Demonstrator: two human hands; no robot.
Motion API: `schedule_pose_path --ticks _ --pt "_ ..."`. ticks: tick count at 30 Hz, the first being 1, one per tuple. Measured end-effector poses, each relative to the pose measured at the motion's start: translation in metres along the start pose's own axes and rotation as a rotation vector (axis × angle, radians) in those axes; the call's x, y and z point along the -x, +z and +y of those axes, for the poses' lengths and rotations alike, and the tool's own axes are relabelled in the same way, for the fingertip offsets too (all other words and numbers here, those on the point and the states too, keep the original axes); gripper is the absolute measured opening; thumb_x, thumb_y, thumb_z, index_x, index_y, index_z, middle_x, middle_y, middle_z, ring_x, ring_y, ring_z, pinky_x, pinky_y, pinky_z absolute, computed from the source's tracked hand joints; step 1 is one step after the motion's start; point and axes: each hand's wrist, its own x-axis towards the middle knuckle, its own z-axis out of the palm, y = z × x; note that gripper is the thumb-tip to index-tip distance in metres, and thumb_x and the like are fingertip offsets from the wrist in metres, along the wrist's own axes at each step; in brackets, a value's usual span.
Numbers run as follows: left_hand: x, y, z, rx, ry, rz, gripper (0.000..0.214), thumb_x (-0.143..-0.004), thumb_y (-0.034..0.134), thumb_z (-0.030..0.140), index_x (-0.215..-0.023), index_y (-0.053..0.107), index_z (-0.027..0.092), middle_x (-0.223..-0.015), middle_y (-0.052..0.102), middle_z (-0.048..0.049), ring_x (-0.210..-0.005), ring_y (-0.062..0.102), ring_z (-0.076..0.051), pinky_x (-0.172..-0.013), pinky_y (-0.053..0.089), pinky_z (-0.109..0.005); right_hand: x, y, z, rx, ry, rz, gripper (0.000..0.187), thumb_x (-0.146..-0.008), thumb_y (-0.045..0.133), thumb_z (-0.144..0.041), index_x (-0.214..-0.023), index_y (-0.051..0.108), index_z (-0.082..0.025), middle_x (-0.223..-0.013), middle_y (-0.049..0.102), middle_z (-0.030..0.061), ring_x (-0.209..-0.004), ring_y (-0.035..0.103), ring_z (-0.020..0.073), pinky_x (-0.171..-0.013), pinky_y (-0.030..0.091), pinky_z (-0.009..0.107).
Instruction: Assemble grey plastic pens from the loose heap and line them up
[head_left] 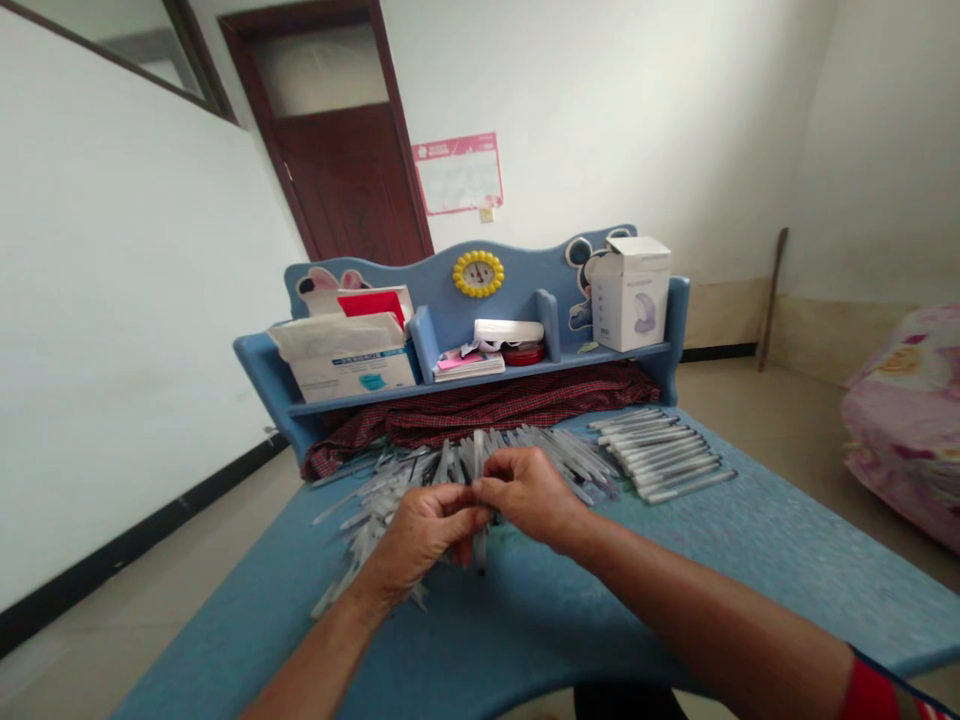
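I'm seeing blue tabletop (757, 560) stretching to R edge; L hand (421, 530) + R hand (534, 492) (meeting) are pinching upright, slim, pale plastic pen (478, 452).

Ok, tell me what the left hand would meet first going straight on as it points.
Probably the right hand, whose fingers lie just ahead of the left hand; depth is unclear, so the slender translucent plastic pen between them might come first.

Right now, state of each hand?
Left hand: grip closed, apparently on the pen.
Right hand: grip closed, apparently pinching that same pen.
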Motion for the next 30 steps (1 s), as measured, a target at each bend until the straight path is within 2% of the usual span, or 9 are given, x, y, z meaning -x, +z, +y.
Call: schedule_pose_path --ticks 3,6,9,11,13,17,21,25,30 --pt "0.001 -0.003 0.001 0.049 0.018 0.038 0.033 -0.069 0.064 0.039 -0.087 0.062 0.011 -0.064 0.063 -0.0024 -0.048 0.054 -0.011 -0.046 0.041 -0.022 0.004 -0.034 -0.022 0.315 -0.190 -0.016 0.015 -0.076 0.052 -0.023 -0.063 0.056 -0.017 -0.055 0.051 -0.0036 -0.053 0.045 0.0080 -0.048 0.027 0.019" --pt "0.000 -0.008 0.001 0.071 0.040 0.090 0.031 -0.070 0.062 0.041 -0.083 0.062 0.012 -0.067 0.065 -0.0034 -0.046 0.054 -0.011 -0.046 0.043 -0.023 0.014 -0.080 -0.036 0.845 -0.290 -0.027 0.015 -0.082 0.047 -0.024 -0.072 0.058 -0.017 -0.065 0.058 0.0007 -0.059 0.051 0.0107 -0.053 0.029 0.021" --pt "0.000 -0.013 0.000 0.047 0.064 0.116 0.027 -0.071 0.060 0.040 -0.076 0.062 0.013 -0.064 0.064 -0.0026 -0.044 0.053 -0.009 -0.045 0.042 -0.021 0.027 -0.124 -0.024 1.336 -0.241 -0.179 0.015 -0.082 0.044 -0.014 -0.080 0.059 -0.017 -0.074 0.062 0.0063 -0.062 0.056 0.0138 -0.053 0.030 0.023" --pt "-0.001 -0.015 0.001 0.027 0.074 0.131 0.026 -0.071 0.060 0.039 -0.073 0.062 0.012 -0.063 0.064 -0.0026 -0.043 0.052 -0.009 -0.044 0.042 -0.020 0.037 -0.148 -0.001 1.479 -0.189 -0.316 0.020 -0.079 0.043 -0.005 -0.080 0.059 -0.017 -0.074 0.062 0.0064 -0.063 0.058 0.0150 -0.053 0.032 0.024" --pt "-0.001 -0.018 0.001 0.010 0.074 0.151 0.026 -0.071 0.061 0.038 -0.072 0.061 0.012 -0.063 0.064 -0.0027 -0.043 0.052 -0.009 -0.043 0.041 -0.020 0.047 -0.167 0.024 1.523 -0.184 -0.387 0.022 -0.078 0.043 -0.003 -0.079 0.060 -0.017 -0.074 0.063 0.0064 -0.067 0.060 0.0168 -0.056 0.034 0.024" --pt "-0.002 -0.021 0.002 -0.025 0.085 0.197 0.027 -0.070 0.061 0.039 -0.069 0.060 0.011 -0.060 0.062 -0.0025 -0.040 0.050 -0.008 -0.041 0.040 -0.020 0.062 -0.185 0.060 1.577 -0.211 -0.399 0.026 -0.076 0.042 0.000 -0.079 0.062 -0.017 -0.074 0.064 0.0063 -0.070 0.061 0.0185 -0.058 0.037 0.026" --pt "-0.002 -0.022 0.000 -0.054 0.075 0.207 0.027 -0.070 0.060 0.039 -0.066 0.059 0.012 -0.051 0.059 -0.0008 -0.038 0.049 -0.008 -0.038 0.038 -0.019 0.067 -0.187 0.070 1.573 -0.228 -0.401 0.030 -0.075 0.039 0.002 -0.079 0.063 -0.016 -0.076 0.065 0.0078 -0.071 0.062 0.0199 -0.059 0.040 0.028" --pt "-0.003 -0.022 -0.003 -0.046 0.053 0.209 0.026 -0.070 0.059 0.038 -0.069 0.060 0.012 -0.056 0.062 -0.0018 -0.039 0.051 -0.008 -0.038 0.038 -0.018 0.068 -0.191 0.081 1.497 -0.243 -0.359 0.031 -0.074 0.037 0.001 -0.075 0.063 -0.017 -0.074 0.064 0.0089 -0.068 0.060 0.0209 -0.058 0.040 0.031" --pt "-0.003 -0.023 -0.008 -0.052 0.060 0.205 0.024 -0.071 0.058 0.036 -0.068 0.059 0.012 -0.055 0.061 -0.0004 -0.039 0.051 -0.008 -0.037 0.038 -0.018 0.072 -0.202 0.107 1.348 -0.285 -0.221 0.030 -0.075 0.037 -0.003 -0.067 0.060 -0.021 -0.069 0.063 0.0077 -0.063 0.058 0.0204 -0.059 0.040 0.032"
